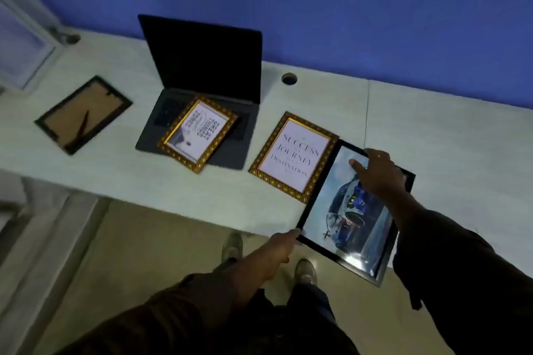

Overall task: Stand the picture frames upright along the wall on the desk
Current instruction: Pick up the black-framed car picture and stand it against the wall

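Both hands pinch the car frame [350,210]: left hand [278,248] (near corner), right hand [377,173]; neighbouring gold frame [294,155] reads "SUCCESS… JOURNEY… DESTINATION".

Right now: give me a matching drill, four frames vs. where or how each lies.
1. Car photo frame
2. SUCCESS frame
3. GREAT THINGS frame
4. Black frame

A. on the laptop keyboard
B. face down, far left
C. flat on the desk, untouched
D. gripped by left hand and right hand

Pairs: 1-D, 2-C, 3-A, 4-B
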`<state>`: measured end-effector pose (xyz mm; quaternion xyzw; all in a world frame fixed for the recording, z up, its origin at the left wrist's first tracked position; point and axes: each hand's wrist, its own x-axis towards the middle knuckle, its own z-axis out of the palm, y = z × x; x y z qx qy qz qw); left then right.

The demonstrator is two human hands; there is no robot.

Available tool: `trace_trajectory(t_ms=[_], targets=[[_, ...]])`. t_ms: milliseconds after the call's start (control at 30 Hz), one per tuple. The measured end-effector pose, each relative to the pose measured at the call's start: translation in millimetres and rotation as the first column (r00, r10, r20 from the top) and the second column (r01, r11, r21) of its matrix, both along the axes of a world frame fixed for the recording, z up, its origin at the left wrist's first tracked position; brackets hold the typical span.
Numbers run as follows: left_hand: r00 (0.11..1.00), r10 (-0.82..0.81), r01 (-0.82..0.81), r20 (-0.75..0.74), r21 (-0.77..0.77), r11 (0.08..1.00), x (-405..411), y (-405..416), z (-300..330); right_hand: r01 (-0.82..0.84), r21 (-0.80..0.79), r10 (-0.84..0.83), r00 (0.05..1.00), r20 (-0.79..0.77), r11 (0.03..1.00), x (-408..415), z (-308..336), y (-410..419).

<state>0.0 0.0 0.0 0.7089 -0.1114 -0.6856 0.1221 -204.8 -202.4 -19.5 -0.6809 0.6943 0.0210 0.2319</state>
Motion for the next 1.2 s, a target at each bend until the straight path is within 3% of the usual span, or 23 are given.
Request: trace_trajectory(t_ms=[67, 200, 400, 533, 633, 933, 1067, 1200], targets=[[0.989, 0.139, -0.136, -0.055, 0.048, 0.99, -16.1, 0.5, 0.1, -0.033, 0.003, 0.033, 0.997, -0.069, 0.999, -3.5, -1.8, -8.6], [0.955, 0.268, -0.257, -0.122, 0.103, 0.961, -64.3, 11.1, -5.9, -0.095, 0.068, 0.103, 0.985, -0.137, 0.993, -34.1, -13.8, -22.9], [0.876, 0.449, -0.439, -0.176, 0.094, 0.893, -106.3, 12.3, -6.4, -0.198, 0.144, 0.216, 0.968, -0.127, 0.97, -60.4, -13.3, -28.8], [0.849, 0.496, -0.487, -0.181, 0.096, 0.868, -112.9, 13.8, -7.5, -0.13, 0.204, 0.148, 0.986, -0.074, 0.97, -63.4, -14.4, -30.3], [0.838, 0.533, -0.531, -0.115, 0.052, 0.846, -109.3, 19.3, -7.5, 0.011, 0.227, -0.007, 1.0, -0.018, 0.974, -63.1, -14.4, -22.4], [0.765, 0.639, -0.629, 0.085, -0.12, 0.768, -26.1, 34.5, 22.2, -0.03, 0.102, 0.008, 0.976, 0.217, 0.994, -4.9, 17.1, 19.9], [0.729, 0.675, -0.637, 0.11, -0.252, 0.729, 25.9, 37.4, 45.6, -0.068, 0.056, 0.044, 0.934, 0.354, 0.996, 42.9, 45.4, 26.0], [0.714, 0.688, -0.607, 0.128, -0.377, 0.7, 79.8, 43.1, 79.3, -0.117, 0.049, 0.088, 0.917, 0.39, 0.992, 89.3, 70.4, 30.9]])
